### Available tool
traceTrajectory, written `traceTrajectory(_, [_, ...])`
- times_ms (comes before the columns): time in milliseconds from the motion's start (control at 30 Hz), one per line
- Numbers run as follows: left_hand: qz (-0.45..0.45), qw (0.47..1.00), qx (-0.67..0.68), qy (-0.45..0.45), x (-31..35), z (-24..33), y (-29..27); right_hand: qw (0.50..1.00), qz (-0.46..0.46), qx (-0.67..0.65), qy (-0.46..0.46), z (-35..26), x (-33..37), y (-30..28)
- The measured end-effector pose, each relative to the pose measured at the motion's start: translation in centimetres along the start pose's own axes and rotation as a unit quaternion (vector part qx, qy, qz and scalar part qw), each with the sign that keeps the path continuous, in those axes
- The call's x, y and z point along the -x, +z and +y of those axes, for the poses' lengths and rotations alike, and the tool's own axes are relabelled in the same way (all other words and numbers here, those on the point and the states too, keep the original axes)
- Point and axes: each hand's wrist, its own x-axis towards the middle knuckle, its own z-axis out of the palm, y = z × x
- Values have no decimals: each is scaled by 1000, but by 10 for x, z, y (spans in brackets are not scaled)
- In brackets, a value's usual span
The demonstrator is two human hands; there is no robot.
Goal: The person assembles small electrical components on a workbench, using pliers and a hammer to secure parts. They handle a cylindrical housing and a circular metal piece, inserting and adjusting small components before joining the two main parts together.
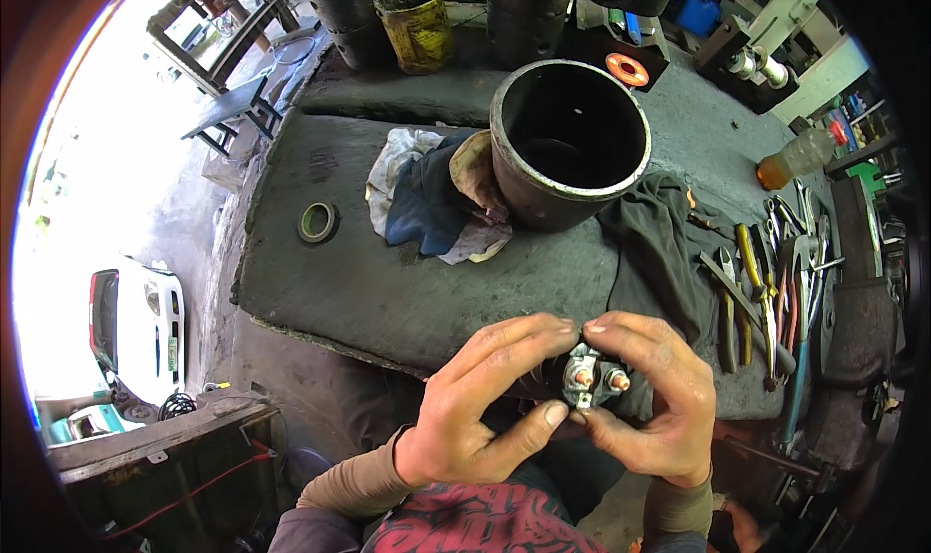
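Between my hands, in front of my body and close to the bench's near edge, is a small starter solenoid [593, 379] with a dark round body. Its terminal end faces up and shows two copper-coloured studs and a metal tab. My left hand [490, 398] grips it from the left, with fingertips at its far edge and the thumb at its near edge. From the other side my right hand [664, 388] closes round it, fingers above and thumb below. The fingers hide most of the body's sides and underside.
A dark workbench [485, 291] carries a thick metal cylinder [572, 189], crumpled rags [422, 194], a tape roll [317, 222] and a dark cloth [664, 262]. Pliers and wrenches [766, 272] lie at the right, below a bottle [790, 160]. A yellow can [417, 30] stands at the back.
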Motion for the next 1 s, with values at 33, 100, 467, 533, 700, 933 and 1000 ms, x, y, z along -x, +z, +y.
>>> traceTrajectory(33, [-2, 1000, 0, 1, 0, 0, -1, 1000, -2, 4, 1, 0, 0, 0])
traceTrajectory(100, [-1, 1000, 0, 8, -2, -2, -1, 1000, -7, 8, 0, 1, -1, -1])
traceTrajectory(467, [-14, 1000, 5, -12, -4, -6, -3, 999, -31, 20, 2, 5, -5, -3])
traceTrajectory(533, [-16, 1000, 5, -17, -5, -6, -3, 999, -32, 18, 2, 6, -6, -3])
traceTrajectory(700, [-17, 1000, 9, -21, -5, -7, -3, 1000, -28, 9, 5, 7, -7, -2])
traceTrajectory(933, [-23, 999, 15, -34, -7, -5, -4, 1000, -23, -6, 16, 9, -5, -3])
traceTrajectory(1000, [-23, 999, 13, -30, -7, -5, -4, 999, -25, -14, 26, 9, -4, -3])
